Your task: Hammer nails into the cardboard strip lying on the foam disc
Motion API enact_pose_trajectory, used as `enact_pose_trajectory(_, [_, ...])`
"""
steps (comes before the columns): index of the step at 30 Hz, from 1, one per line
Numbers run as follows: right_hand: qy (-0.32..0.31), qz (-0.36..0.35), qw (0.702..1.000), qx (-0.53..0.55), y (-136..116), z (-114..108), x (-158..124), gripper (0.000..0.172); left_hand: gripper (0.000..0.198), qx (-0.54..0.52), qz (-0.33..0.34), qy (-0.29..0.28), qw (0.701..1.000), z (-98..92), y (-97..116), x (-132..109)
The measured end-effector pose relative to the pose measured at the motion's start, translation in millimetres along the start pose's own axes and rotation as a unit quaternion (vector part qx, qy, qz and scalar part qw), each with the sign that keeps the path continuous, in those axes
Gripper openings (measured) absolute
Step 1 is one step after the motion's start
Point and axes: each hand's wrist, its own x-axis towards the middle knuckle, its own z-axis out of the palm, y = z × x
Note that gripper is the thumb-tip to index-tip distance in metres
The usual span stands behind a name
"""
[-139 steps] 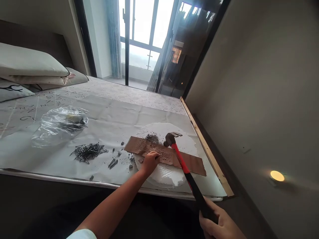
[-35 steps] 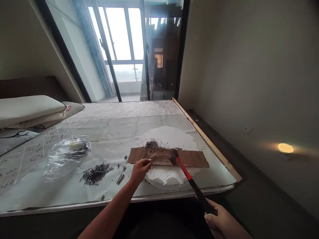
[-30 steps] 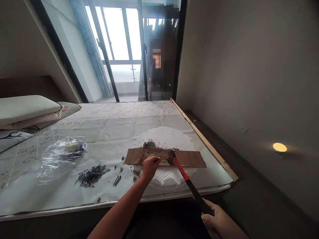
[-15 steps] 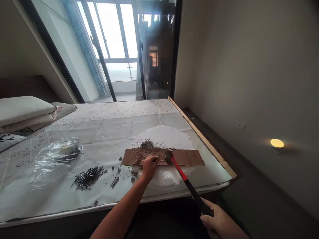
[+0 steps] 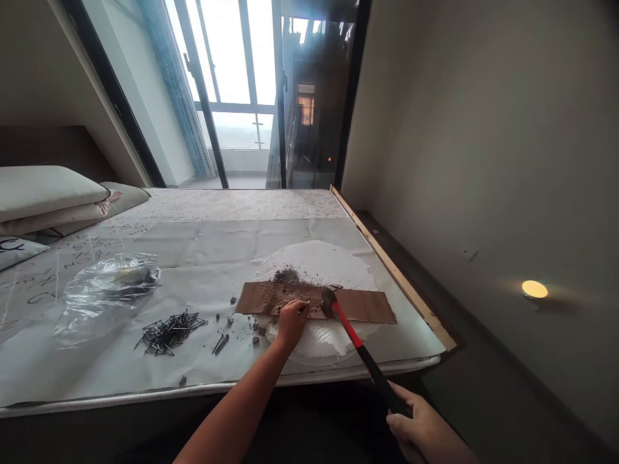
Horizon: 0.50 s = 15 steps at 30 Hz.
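Observation:
A brown strip of board [image 5: 367, 308] studded with nail heads lies across a round white foam slab [image 5: 319, 264] on the paper-covered bed. My left hand [image 5: 291, 318] rests on the strip's near edge, fingers pinched on something small I cannot make out. My right hand [image 5: 422, 430] grips the black end of a red-and-black hammer [image 5: 358, 345]. The hammer's head rests on the strip just right of my left fingers.
A heap of loose dark nails [image 5: 167, 327] and two or three stray nails [image 5: 220, 343] lie left of the foam. A clear plastic bag [image 5: 109, 287] sits further left, pillows [image 5: 48, 193] at the far left. A wooden rail [image 5: 391, 267] edges the bed on the right.
The hammer head came down from above the strip onto it. My left hand stayed pinched at the strip's near edge. The view shifted slightly.

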Motion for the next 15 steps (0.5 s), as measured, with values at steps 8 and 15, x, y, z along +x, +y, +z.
enact_pose_trajectory(8, [0.031,-0.024,0.995,-0.091,-34,14,-23,0.067,0.013,-0.008,0.012,0.007,1.0,2.1,-3,-2])
enact_pose_trajectory(15, [0.008,-0.039,0.997,-0.063,-48,29,-24,0.065,0.011,-0.02,0.005,0.011,1.0,3.3,-7,-3])
